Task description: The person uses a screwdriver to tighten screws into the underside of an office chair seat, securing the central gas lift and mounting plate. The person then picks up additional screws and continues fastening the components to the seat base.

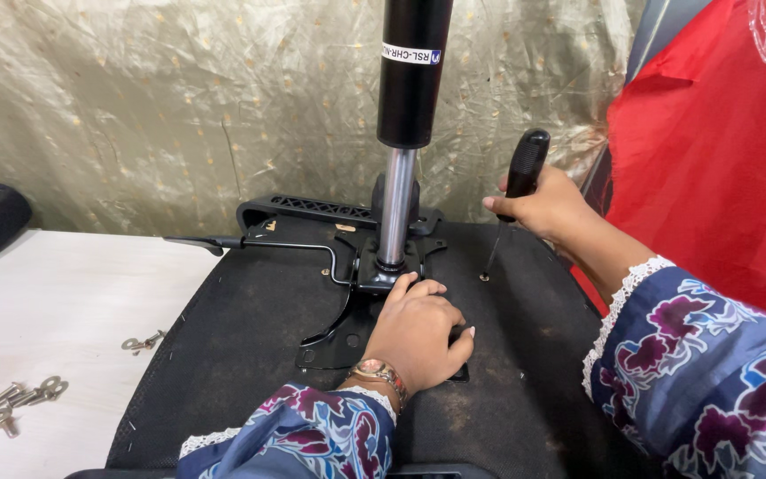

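**A:** What's the biggest thing in front of you?

**B:** You have an upturned chair seat (250, 355), its underside covered in coarse black fabric, dusty and flecked with lint. It lies on a pale, smooth table (55, 302), with a crinkled golden cloth (135, 106) hanging behind and a glossy red sheet (711, 160) at the far right.

**A:** And on the seat?

**B:** A black metal mechanism plate (339, 341) sits flat at the seat's centre, with a thin bent lever rod (285, 246) running out to the left. From it rises a gas lift cylinder (410, 80): matte black and round on top, polished steel below.

**A:** What are your hands doing?

**B:** Your left hand (417, 333) lies palm-down on the near edge of the plate, fingers loosely curled, pressing rather than gripping anything. Your right hand (547, 208) is closed around the black ribbed handle of a screwdriver (514, 191), held nearly upright, its slim shaft tilted down and its tip touching a screw (484, 278) in the fabric just right of the plate.

**A:** Anything smaller?

**B:** Silvery bolts (19, 397) lie loose on the table at the near left.
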